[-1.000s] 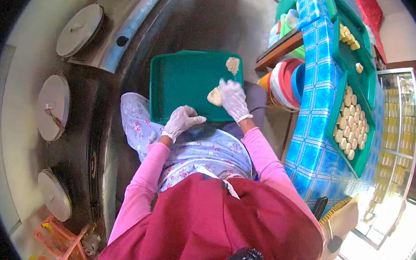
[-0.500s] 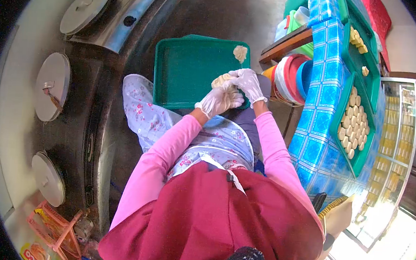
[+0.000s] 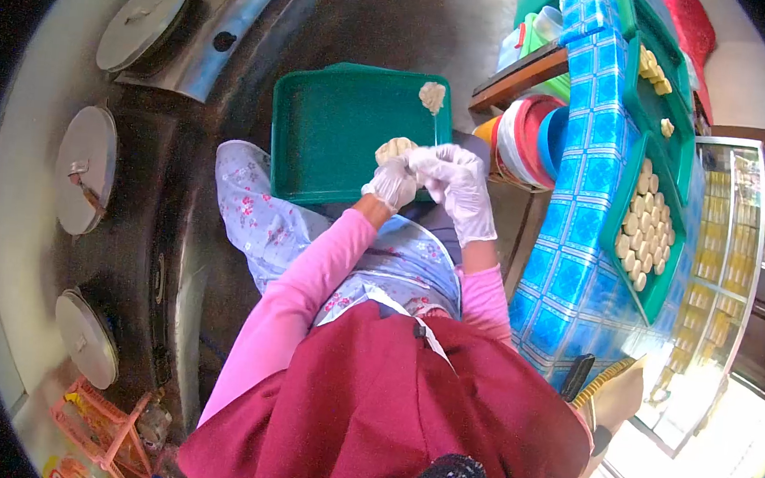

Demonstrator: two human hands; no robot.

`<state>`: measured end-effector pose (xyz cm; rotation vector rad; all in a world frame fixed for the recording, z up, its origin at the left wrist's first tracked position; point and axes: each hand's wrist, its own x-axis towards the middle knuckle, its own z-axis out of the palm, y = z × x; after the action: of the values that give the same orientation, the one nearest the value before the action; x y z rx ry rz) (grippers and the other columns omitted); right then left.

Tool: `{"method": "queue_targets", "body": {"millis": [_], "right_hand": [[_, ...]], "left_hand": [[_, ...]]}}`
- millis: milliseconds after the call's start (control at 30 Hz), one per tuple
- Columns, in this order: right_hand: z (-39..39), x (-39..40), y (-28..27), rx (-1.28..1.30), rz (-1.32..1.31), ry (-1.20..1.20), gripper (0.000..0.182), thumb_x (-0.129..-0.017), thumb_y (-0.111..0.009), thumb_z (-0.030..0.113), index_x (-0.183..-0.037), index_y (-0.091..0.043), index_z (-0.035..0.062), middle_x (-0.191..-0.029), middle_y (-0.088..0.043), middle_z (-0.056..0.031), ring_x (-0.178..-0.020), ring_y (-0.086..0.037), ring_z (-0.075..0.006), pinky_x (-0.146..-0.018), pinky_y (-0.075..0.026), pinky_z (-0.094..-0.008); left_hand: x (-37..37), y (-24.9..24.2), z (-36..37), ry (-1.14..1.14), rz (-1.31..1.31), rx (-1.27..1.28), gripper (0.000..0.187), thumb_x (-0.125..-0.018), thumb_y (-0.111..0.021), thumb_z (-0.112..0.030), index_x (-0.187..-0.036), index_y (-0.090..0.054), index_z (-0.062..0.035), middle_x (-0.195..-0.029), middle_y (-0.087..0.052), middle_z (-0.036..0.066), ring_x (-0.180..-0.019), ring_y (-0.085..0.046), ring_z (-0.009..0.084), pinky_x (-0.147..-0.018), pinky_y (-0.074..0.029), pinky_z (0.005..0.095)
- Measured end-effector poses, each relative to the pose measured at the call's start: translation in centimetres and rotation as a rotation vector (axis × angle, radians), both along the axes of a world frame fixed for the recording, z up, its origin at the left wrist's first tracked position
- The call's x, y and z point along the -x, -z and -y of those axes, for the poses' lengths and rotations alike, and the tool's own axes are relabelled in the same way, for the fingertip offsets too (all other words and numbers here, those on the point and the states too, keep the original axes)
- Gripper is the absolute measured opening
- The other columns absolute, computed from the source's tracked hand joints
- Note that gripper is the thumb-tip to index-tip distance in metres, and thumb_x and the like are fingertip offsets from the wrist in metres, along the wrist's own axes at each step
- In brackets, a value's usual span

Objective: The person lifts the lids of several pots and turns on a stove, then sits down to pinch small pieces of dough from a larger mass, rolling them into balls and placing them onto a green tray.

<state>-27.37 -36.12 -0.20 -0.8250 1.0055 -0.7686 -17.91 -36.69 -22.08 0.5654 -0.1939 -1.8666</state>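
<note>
Both my hands wear thin whitish gloves and meet over the right front part of a green tray. A pale dough piece shows just beyond my left hand, whose fingers are closed at its near side. Touching the left from the right is my right hand, its fingers bent together; whatever lies between the fingertips is too small to tell. A smaller dough lump sits in the tray's far right corner.
At right, a blue checked table bears green trays with round pale pieces and yellowish pieces. Stacked buckets stand beside it. Round lids line the left counter. A glass cabinet is far right.
My right hand has turned more upright and shifted right, its fingers now bent at my left hand. My left hand has closed more. The view has shifted slightly.
</note>
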Motion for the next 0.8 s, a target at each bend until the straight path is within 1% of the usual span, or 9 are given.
{"method": "queue_targets", "body": {"millis": [67,133,167,267,300,333,500,633,800], "right_hand": [[1.0,-0.6,0.7,0.289,-0.277,0.104,0.023,-0.081,-0.072,0.011,-0.102,-0.071,-0.0001,-0.086,-0.070,-0.0041,-0.067,-0.061,-0.0079,-0.058,-0.045,-0.0217],[2.1,0.0,5.3,0.654,-0.478,-0.048,0.025,-0.083,-0.068,0.011,-0.107,-0.071,0.0030,-0.094,-0.071,-0.0068,-0.081,-0.064,-0.0154,-0.070,-0.048,-0.0259],[2.5,0.1,5.9,0.961,-0.624,-0.262,0.020,-0.086,-0.062,0.013,-0.103,-0.072,0.0065,-0.096,-0.071,-0.0099,-0.090,-0.065,-0.0220,-0.078,-0.048,-0.0309],[5.4,-1.1,8.2,1.327,-0.603,-0.230,0.014,-0.085,-0.060,0.014,-0.090,-0.069,0.0052,-0.084,-0.068,-0.0108,-0.082,-0.064,-0.0283,-0.070,-0.049,-0.0380],[7.3,0.2,13.4,1.383,-1.355,-0.139,0.008,-0.082,-0.059,0.013,-0.083,-0.064,0.0071,-0.077,-0.063,-0.0107,-0.075,-0.062,-0.0301,-0.067,-0.048,-0.0409],[8.3,-0.7,9.6,1.241,-0.964,-0.035,0.006,-0.081,-0.056,0.010,-0.083,-0.060,0.0080,-0.076,-0.061,-0.0120,-0.069,-0.060,-0.0302,-0.063,-0.048,-0.0422],[14.7,-2.8,13.3,1.490,-1.635,-0.250,0.007,-0.075,-0.057,0.008,-0.071,-0.062,0.0079,-0.070,-0.062,-0.0128,-0.068,-0.063,-0.0282,-0.054,-0.048,-0.0424],[16.1,-2.8,13.1,1.760,-1.638,-0.622,0.006,-0.066,-0.060,0.012,-0.065,-0.065,0.0078,-0.069,-0.062,-0.0136,-0.065,-0.064,-0.0286,-0.053,-0.049,-0.0409],[16.7,-2.4,14.4,1.772,-1.526,-0.636,0.006,-0.067,-0.060,0.011,-0.066,-0.065,0.0077,-0.067,-0.061,-0.0128,-0.064,-0.063,-0.0274,-0.051,-0.047,-0.0404]], "left_hand": [[-0.8,-4.1,-0.5,-0.003,-0.172,0.020,0.015,-0.093,-0.050,-0.008,-0.101,-0.060,-0.0028,-0.099,-0.066,0.009,-0.091,-0.065,0.0226,-0.083,-0.055,0.0327],[-2.9,-9.7,-1.4,-0.061,-0.592,-0.163,0.015,-0.094,-0.048,-0.005,-0.102,-0.059,0.0010,-0.100,-0.065,0.010,-0.092,-0.064,0.0208,-0.084,-0.056,0.0319],[-3.7,-8.1,-0.7,-0.086,-0.528,-0.074,0.019,-0.095,-0.044,0.002,-0.109,-0.056,0.0071,-0.104,-0.064,0.013,-0.096,-0.064,0.0206,-0.085,-0.057,0.0314],[-5.8,-7.7,-0.8,-0.282,-0.296,-0.437,0.015,-0.095,-0.049,0.002,-0.107,-0.056,0.0052,-0.100,-0.063,0.014,-0.090,-0.065,0.0255,-0.083,-0.059,0.0349],[-6.2,-9.9,-0.9,-0.376,-0.258,-0.464,0.018,-0.093,-0.051,0.005,-0.110,-0.056,0.0073,-0.101,-0.063,0.015,-0.092,-0.064,0.0253,-0.085,-0.058,0.0337],[-6.6,-10.1,-1.2,-0.384,-0.205,-0.423,0.020,-0.093,-0.050,0.005,-0.112,-0.055,0.0082,-0.104,-0.062,0.015,-0.094,-0.064,0.0257,-0.088,-0.057,0.0342],[-9.4,-10.3,-1.5,-0.387,0.005,-0.193,0.021,-0.093,-0.054,0.001,-0.113,-0.055,0.0088,-0.106,-0.063,0.016,-0.099,-0.063,0.0281,-0.095,-0.053,0.0370],[-10.9,-12.3,-1.2,-0.423,-0.055,-0.097,0.022,-0.091,-0.057,0.002,-0.112,-0.056,0.0075,-0.106,-0.063,0.016,-0.102,-0.063,0.0274,-0.098,-0.051,0.0379],[-11.0,-13.3,-1.0,-0.465,0.090,-0.083,0.029,-0.088,-0.060,0.005,-0.116,-0.054,0.0079,-0.109,-0.062,0.016,-0.099,-0.063,0.0264,-0.099,-0.051,0.0382]]}}
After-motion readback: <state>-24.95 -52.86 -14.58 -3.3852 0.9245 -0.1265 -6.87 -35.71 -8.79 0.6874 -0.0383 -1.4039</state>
